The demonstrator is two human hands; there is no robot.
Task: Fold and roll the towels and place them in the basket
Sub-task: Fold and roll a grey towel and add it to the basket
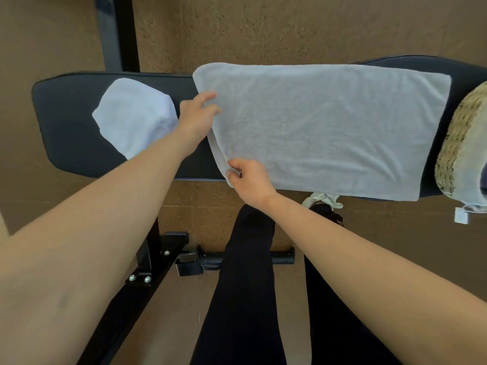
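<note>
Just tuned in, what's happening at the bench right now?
A person is working the left edge of the grey towel spread flat on the black bench. The right hand pinches its near corner; the left hand lies on the edge farther up, grip unclear. A second towel sits bunched to the left, the woven basket to the right.

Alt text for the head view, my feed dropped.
Both hands hold the left edge of a grey towel spread flat on a black bench: left hand at the far part, right hand pinching the near corner. A bunched towel lies to its left, a woven basket at right.
</note>
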